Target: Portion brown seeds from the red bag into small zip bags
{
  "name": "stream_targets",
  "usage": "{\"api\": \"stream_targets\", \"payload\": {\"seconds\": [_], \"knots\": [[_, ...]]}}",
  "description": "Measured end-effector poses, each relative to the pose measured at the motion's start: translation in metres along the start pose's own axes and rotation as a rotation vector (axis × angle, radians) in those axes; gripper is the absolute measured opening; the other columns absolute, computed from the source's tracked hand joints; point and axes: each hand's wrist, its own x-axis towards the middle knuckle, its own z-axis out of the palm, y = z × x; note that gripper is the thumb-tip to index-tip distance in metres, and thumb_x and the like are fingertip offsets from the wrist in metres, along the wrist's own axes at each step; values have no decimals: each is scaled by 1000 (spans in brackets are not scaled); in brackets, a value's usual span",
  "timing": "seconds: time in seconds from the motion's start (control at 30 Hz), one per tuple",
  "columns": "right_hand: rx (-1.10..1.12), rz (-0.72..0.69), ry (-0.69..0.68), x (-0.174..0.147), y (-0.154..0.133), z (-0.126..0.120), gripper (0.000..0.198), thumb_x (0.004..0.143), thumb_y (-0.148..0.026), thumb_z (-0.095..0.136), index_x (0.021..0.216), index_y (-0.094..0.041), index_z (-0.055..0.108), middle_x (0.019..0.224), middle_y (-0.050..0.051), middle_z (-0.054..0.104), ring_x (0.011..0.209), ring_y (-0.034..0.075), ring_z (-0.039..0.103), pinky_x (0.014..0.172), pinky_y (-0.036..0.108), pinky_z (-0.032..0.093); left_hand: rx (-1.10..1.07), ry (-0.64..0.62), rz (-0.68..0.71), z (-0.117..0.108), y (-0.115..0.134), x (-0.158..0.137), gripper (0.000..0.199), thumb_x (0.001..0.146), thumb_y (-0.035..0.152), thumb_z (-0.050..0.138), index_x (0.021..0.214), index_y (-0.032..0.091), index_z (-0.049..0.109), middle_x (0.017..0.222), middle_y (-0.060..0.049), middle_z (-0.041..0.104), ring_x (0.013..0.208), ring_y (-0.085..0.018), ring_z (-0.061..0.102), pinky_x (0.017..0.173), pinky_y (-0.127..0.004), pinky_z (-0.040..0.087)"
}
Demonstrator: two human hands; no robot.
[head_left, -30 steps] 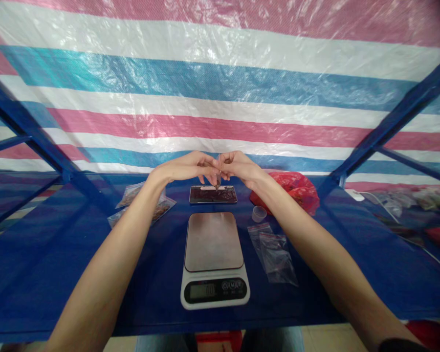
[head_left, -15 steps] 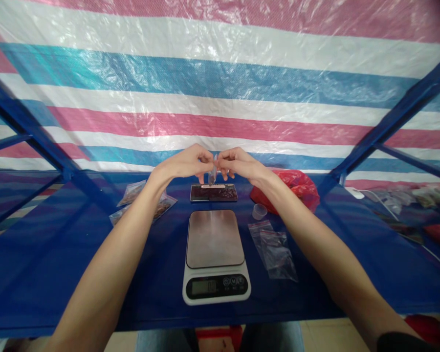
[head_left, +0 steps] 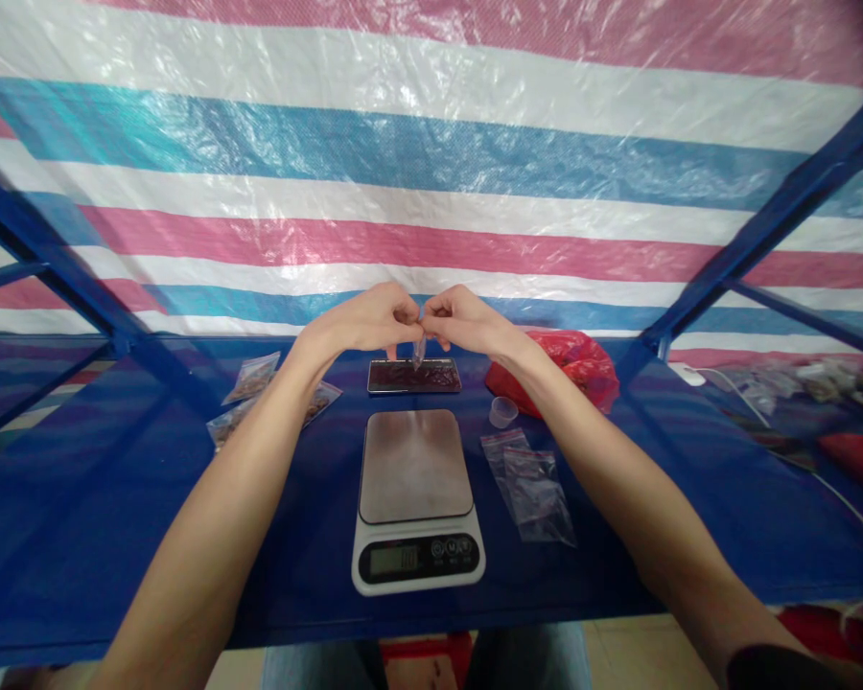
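What seems to be a small clear bag (head_left: 418,354) is pinched by fingertips of the left hand (head_left: 374,319) and the right hand (head_left: 467,322), beyond the scale (head_left: 417,500).

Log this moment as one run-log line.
left hand: pinching small clear bag | right hand: pinching same bag | nearby: dark flat device | nearer body: scale | right: red bag

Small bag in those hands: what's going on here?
A person's left hand and right hand pinch a small clear bag above a dark, flat slab. A digital scale stands nearer the person. Bags with brown contents lie to the left; flat clear bags, a cup and a red bag lie to the right.
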Motion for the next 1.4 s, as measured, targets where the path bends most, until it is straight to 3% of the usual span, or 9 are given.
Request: {"api": "stream_targets", "payload": {"seconds": [0.27, 0.4, 0.67, 0.9, 1.13, 1.3, 1.4], "knots": [[-143, -22, 29, -1, 4, 0, 21, 78, -13, 56, 59, -16, 63, 55, 2, 62, 54, 12, 54, 52, 27, 33, 144, 54, -33, 5, 5, 1, 23, 80, 27, 59, 59, 18, 61, 53, 0, 55, 53, -14, 60, 51, -25, 39], [-128, -64, 113, 0, 3, -1, 22, 86, -17, 57, 66, -17, 65, 59, 2, 64, 55, 13, 54, 54, 27, 37, 118, 144, -27, 3, 3, 2, 23, 84, 28, 57, 68, 16, 68, 58, -2, 64, 55, -15, 64, 55, -25, 43], [74, -100, -10, 3, 13, -6, 25, 93, -25, 57, 71, -18, 66, 64, 2, 67, 56, 13, 60, 57, 27, 47, -37, -27, 44, -1, -5, 1, 28, 90, 30, 54, 94, 16, 78, 85, -7, 77, 66, -14, 70, 58, -22, 45], [33, -107, -113, 0, 7, -3, 19, 89, -19, 54, 76, -16, 68, 72, 3, 69, 61, 13, 60, 58, 27, 44, 58, -44, 5, -2, -5, -1, 20, 79, 20, 52, 68, 16, 69, 59, -4, 69, 56, -15, 64, 54, -25, 38], [-211, -34, 17, -3, -1, -1, 26, 81, -13, 57, 58, -19, 49, 56, -4, 41, 59, 11, 37, 58, 32, 23, 146, -5, -37, 1, 2, -2, 26, 82, 27, 54, 58, 18, 61, 48, -2, 59, 47, -13, 56, 49, -27, 33], [-289, 34, 163, -4, -6, 2, 37, 79, -17, 66, 52, -21, 40, 55, -4, 33, 60, 12, 31, 62, 35, 18, 181, 93, -84, -1, 4, -5, 31, 82, 30, 58, 54, 18, 58, 46, -1, 54, 45, -11, 49, 48, -29, 28], [-322, 33, 200, -3, -3, 2, 34, 80, -19, 66, 57, -21, 40, 58, -3, 37, 60, 12, 32, 61, 35, 19, 177, 116, -86, 0, 5, -4, 31, 82, 29, 59, 53, 18, 57, 45, -1, 52, 44, -11, 47, 49, -30, 28]]}}
